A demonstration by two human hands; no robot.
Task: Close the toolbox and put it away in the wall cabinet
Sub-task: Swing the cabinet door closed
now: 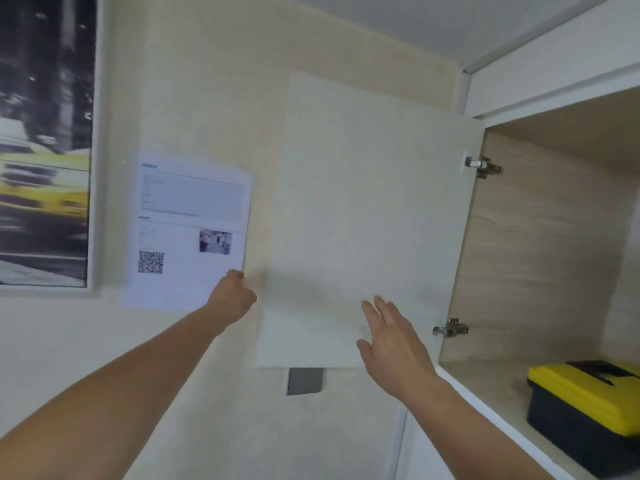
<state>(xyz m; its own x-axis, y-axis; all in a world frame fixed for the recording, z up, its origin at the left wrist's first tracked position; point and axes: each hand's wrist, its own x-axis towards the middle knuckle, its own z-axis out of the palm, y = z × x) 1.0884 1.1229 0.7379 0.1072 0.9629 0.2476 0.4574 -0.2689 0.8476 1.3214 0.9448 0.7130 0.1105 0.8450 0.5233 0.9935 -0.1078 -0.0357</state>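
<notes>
Right hand (391,344) spread flat, fingers apart, near cabinet door (363,209) swung wide open. Left hand (233,294) curled at door's outer edge; grip unclear. Yellow-lidded toolbox (585,407) closed, resting inside wall cabinet (540,244) on bottom shelf.

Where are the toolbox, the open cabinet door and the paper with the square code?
toolbox (585,393), head view, on its yellow lid.
cabinet door (374,209), head view, middle of its pale panel.
paper sheet (187,237), head view, centre of the page, above the code.
</notes>
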